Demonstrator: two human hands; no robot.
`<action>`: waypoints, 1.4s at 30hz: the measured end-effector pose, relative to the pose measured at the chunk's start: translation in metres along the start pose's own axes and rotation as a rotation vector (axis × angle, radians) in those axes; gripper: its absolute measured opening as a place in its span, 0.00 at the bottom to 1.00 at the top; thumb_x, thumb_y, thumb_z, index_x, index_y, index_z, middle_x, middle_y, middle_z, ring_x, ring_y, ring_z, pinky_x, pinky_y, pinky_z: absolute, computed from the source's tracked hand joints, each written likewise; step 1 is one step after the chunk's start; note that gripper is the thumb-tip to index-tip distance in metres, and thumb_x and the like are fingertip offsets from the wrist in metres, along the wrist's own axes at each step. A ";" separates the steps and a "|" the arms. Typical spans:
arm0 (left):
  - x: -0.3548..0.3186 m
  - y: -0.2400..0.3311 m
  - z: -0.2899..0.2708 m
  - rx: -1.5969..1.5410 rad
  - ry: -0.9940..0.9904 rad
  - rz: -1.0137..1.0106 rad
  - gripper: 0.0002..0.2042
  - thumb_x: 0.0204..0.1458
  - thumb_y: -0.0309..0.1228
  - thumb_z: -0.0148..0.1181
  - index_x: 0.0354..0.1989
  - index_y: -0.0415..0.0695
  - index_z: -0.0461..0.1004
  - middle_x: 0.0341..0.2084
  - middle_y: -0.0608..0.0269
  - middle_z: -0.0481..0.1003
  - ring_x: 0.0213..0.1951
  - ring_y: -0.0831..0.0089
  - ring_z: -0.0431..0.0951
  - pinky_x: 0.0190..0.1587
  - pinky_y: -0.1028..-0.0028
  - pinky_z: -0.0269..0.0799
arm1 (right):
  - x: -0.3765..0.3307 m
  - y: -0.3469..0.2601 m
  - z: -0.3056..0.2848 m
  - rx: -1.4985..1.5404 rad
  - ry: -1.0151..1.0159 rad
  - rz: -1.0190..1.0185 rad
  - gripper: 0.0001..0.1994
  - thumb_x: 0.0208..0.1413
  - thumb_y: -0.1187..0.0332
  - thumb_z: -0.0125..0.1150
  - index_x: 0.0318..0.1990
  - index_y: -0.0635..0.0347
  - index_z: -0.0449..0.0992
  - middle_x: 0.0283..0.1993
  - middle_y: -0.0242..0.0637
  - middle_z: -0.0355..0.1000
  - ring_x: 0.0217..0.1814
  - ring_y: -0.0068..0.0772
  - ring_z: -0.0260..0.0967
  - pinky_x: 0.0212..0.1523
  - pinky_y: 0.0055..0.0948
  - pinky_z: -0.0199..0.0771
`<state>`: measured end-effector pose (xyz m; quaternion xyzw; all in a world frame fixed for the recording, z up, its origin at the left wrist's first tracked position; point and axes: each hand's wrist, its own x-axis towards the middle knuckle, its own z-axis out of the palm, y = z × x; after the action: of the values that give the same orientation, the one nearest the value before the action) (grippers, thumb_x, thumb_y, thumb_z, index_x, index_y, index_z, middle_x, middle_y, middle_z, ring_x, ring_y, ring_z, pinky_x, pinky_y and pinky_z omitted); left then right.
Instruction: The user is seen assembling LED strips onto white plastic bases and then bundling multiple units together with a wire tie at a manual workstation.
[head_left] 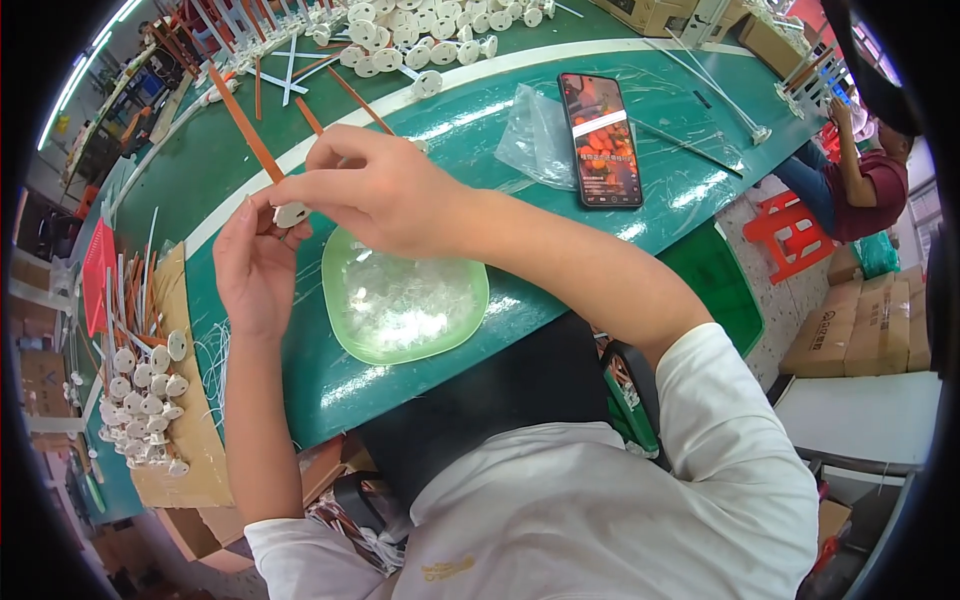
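Observation:
Above the table my two hands meet, both closed. My right hand (388, 190) pinches the lower end of a flat orange-brown strip (243, 122), which slants up to the left. My left hand (258, 265) holds a small white round plastic piece (291, 214) by its edge, right at the strip's lower end. Fingers hide whether the two are joined. Just below my hands, a light green plastic bowl (481, 300) holds many small clear pieces, too small to name.
A lit phone (603, 150) lies on a clear plastic bag (530, 140). White round pieces (415, 30) crowd the far table. More strips with white ends (150, 400) lie on cardboard at left. A person (860, 180) sits at right, by a red stool (785, 235).

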<state>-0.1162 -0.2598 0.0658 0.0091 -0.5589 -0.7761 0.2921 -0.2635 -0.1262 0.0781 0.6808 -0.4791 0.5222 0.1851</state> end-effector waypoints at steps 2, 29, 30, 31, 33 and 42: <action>0.000 -0.001 -0.001 0.037 -0.027 0.022 0.18 0.63 0.36 0.43 0.49 0.33 0.70 0.43 0.57 0.74 0.41 0.69 0.74 0.43 0.69 0.70 | -0.002 0.002 0.003 0.032 0.017 0.003 0.17 0.44 0.80 0.62 0.44 0.53 0.78 0.31 0.36 0.71 0.32 0.34 0.72 0.30 0.29 0.74; -0.004 -0.004 0.004 0.053 -0.063 -0.070 0.14 0.59 0.31 0.55 0.50 0.34 0.70 0.43 0.53 0.76 0.45 0.60 0.79 0.47 0.68 0.76 | -0.002 0.003 0.009 -0.038 0.247 -0.113 0.08 0.38 0.70 0.67 0.30 0.56 0.79 0.25 0.28 0.75 0.28 0.31 0.72 0.29 0.30 0.73; -0.004 -0.004 0.005 0.052 -0.064 -0.070 0.14 0.59 0.31 0.55 0.50 0.34 0.70 0.43 0.53 0.76 0.45 0.60 0.79 0.47 0.68 0.76 | -0.002 0.004 0.007 -0.028 0.231 -0.118 0.09 0.36 0.72 0.68 0.30 0.56 0.80 0.24 0.28 0.74 0.27 0.30 0.72 0.27 0.28 0.72; -0.004 -0.005 0.006 0.030 -0.062 -0.065 0.14 0.59 0.31 0.55 0.49 0.34 0.70 0.42 0.53 0.76 0.44 0.61 0.79 0.46 0.68 0.77 | -0.001 0.004 0.005 -0.018 0.216 -0.123 0.10 0.34 0.74 0.68 0.30 0.56 0.81 0.23 0.28 0.74 0.25 0.28 0.72 0.24 0.26 0.72; -0.005 -0.005 0.007 0.008 -0.062 -0.062 0.14 0.59 0.32 0.55 0.49 0.34 0.70 0.42 0.54 0.76 0.43 0.61 0.79 0.45 0.69 0.77 | -0.001 0.005 0.006 -0.016 0.229 -0.131 0.10 0.33 0.74 0.68 0.29 0.56 0.80 0.22 0.28 0.74 0.24 0.28 0.72 0.24 0.26 0.71; -0.006 -0.005 0.023 0.082 0.096 -0.061 0.12 0.60 0.33 0.55 0.45 0.37 0.72 0.36 0.56 0.78 0.34 0.71 0.80 0.33 0.76 0.75 | -0.003 0.001 0.004 -0.047 0.215 -0.121 0.07 0.34 0.73 0.68 0.26 0.55 0.78 0.23 0.29 0.74 0.25 0.30 0.73 0.25 0.28 0.73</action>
<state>-0.1215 -0.2365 0.0681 0.0754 -0.5751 -0.7595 0.2944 -0.2620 -0.1283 0.0740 0.6439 -0.4267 0.5689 0.2823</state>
